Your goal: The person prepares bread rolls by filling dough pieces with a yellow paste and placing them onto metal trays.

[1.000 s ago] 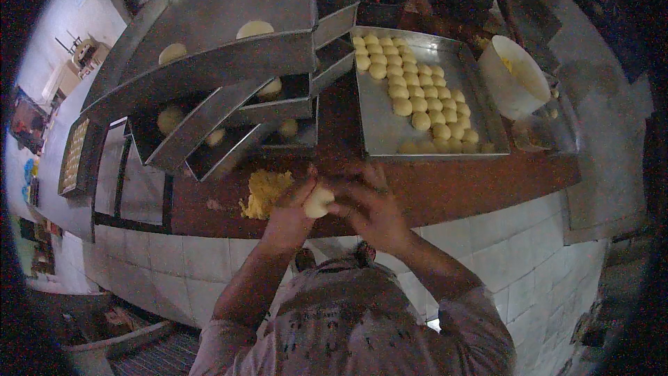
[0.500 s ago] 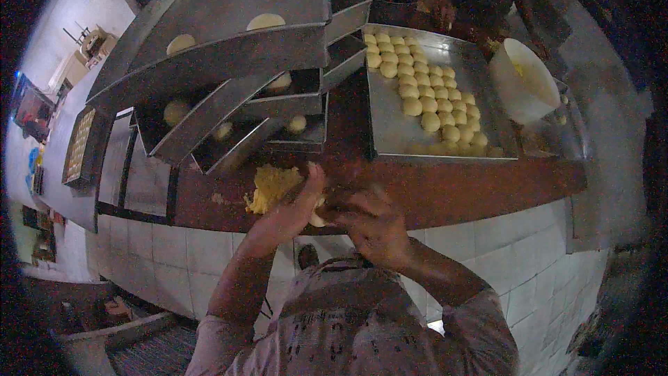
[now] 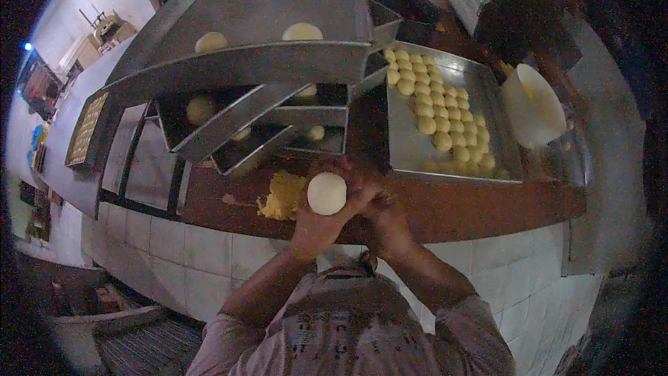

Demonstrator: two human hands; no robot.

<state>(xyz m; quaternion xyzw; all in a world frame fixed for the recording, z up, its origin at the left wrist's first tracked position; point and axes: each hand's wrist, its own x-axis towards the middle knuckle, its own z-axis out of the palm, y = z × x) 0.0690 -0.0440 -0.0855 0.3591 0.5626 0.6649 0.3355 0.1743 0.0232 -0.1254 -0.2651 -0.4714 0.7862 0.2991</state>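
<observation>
My left hand (image 3: 319, 223) cups a smooth pale dough ball (image 3: 326, 192) near the front of the brown worktop (image 3: 480, 209). My right hand (image 3: 383, 219) is beside it, touching my left hand, fingers curled and partly hidden; what they hold is unclear. Just left of the ball lies a crumbly yellow heap (image 3: 278, 196). Behind my hands, to the right, a metal tray (image 3: 495, 164) holds rows of small yellow dough balls (image 3: 442, 118).
Stacked metal pans (image 3: 278, 63) with dough balls fill the back left. A filled tray (image 3: 85, 129) lies far left. At right are a white bucket (image 3: 532, 115) and a person (image 3: 529, 17) bent over the worktop. A dark tub (image 3: 407, 10) stands at the back.
The dough ball has risen into clearer view, cupped upright in my left hand, and my hands have drawn together. The other person has moved right, toward the white bucket.
</observation>
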